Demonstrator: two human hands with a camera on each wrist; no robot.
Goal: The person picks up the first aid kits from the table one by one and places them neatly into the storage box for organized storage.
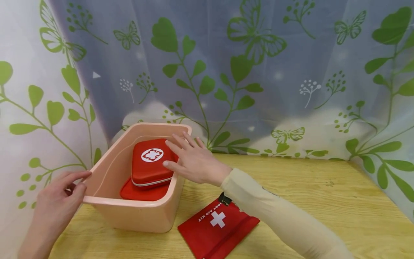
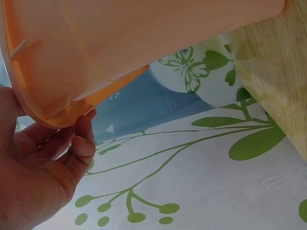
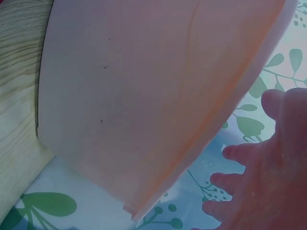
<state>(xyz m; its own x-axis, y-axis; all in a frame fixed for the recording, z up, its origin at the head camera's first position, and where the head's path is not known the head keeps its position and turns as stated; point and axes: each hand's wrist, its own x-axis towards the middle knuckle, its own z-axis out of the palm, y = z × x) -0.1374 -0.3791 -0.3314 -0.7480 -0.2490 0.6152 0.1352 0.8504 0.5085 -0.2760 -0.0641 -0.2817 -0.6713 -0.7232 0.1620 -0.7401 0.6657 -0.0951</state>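
Note:
A pink plastic bin (image 1: 139,216) stands on the wooden table, with a hard-looking red first aid case (image 1: 150,169) inside it, marked with a white oval emblem. Under that case lies another red item (image 1: 142,192), mostly covered. My left hand (image 1: 59,198) grips the near left corner of the bin's rim, thumb and fingers on either side, as the left wrist view also shows at the hand (image 2: 43,167). Over the right rim, my right hand (image 1: 197,162) is spread with its fingers apart; in the right wrist view the hand (image 3: 273,167) appears apart from the bin wall.
A flat red first aid kit pouch (image 1: 216,230) with a white cross lies on the table (image 1: 307,201) right of the bin, partly under the right forearm. A patterned curtain (image 1: 275,90) with green leaves and butterflies closes off the back and sides.

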